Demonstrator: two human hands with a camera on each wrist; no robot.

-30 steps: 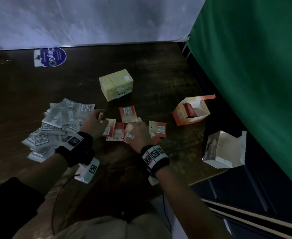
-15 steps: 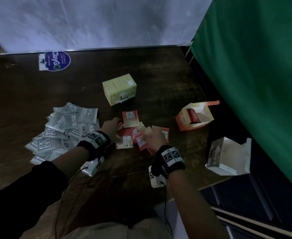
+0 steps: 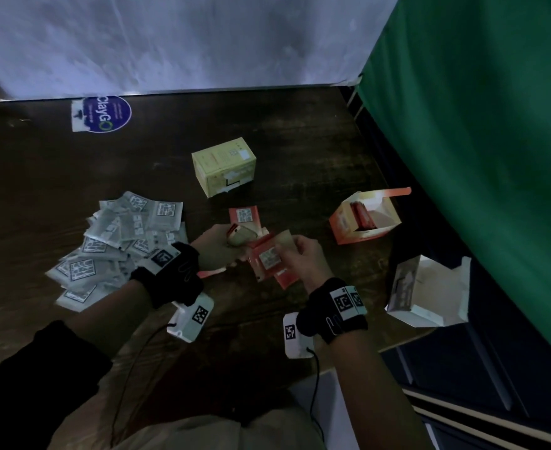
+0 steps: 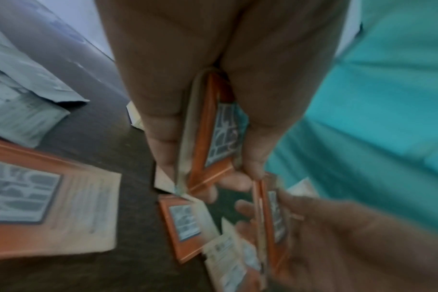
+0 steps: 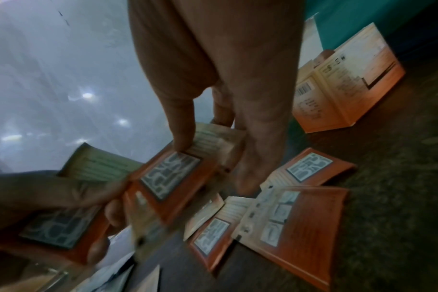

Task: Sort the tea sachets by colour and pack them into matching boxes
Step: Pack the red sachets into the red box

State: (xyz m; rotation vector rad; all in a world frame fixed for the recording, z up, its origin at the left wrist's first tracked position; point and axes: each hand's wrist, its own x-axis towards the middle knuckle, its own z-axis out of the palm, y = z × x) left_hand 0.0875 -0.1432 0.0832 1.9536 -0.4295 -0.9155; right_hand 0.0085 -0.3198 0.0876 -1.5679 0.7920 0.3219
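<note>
Both hands are raised just above the dark table [image 3: 300, 164], each holding orange tea sachets. My left hand [image 3: 219, 248] grips a small stack of orange sachets [image 4: 210, 142] edge-on between thumb and fingers. My right hand [image 3: 303, 254] pinches another orange sachet [image 3: 267, 258] [image 5: 173, 177] by its pale end. More orange sachets [image 5: 293, 217] lie loose on the table beneath the hands, one [image 3: 244, 216] further back. A heap of grey sachets [image 3: 118, 241] lies to the left. The open orange box [image 3: 362, 219] with sachets inside stands to the right.
A shut yellow box [image 3: 224, 165] stands behind the hands. An open white-grey box [image 3: 427, 293] sits at the table's right edge. A green curtain [image 3: 482, 141] hangs along the right side, a pale wall behind. A blue round sticker [image 3: 105, 113] lies at the back left.
Both hands have lifted from the table with orange sachets and drawn together. The left hand moved right, away from the grey heap.
</note>
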